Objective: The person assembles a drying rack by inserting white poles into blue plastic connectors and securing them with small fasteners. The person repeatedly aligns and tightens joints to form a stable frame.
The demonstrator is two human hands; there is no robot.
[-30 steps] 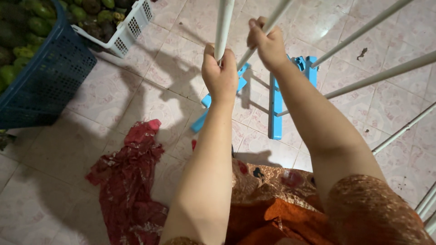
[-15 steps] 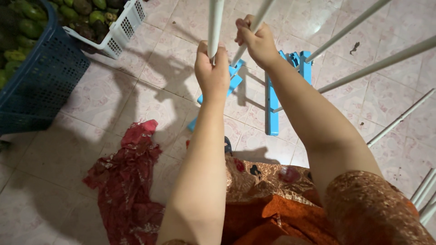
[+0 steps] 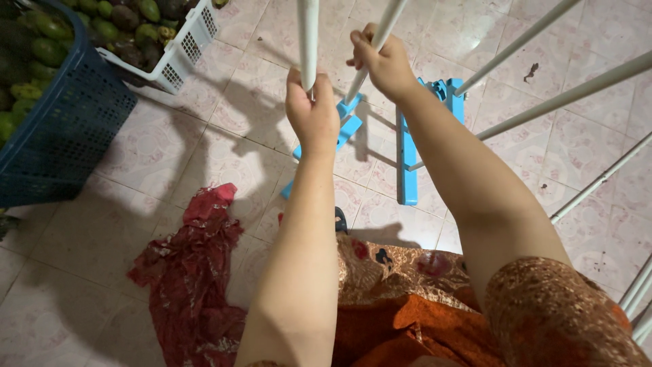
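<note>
— What are your hands on?
— My left hand (image 3: 312, 119) is wrapped round one white rack rod (image 3: 308, 41), my right hand (image 3: 384, 64) round the slanted rod (image 3: 387, 27) beside it, above the tiled floor (image 3: 224, 143).
— How do they handle?
— Likely stiff, light, smooth; best gripped mid-length.

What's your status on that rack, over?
Left hand gripping one white rack bar. Right hand gripping the next bar. Red cloth on floor below, apart from the blue rack foot.
</note>
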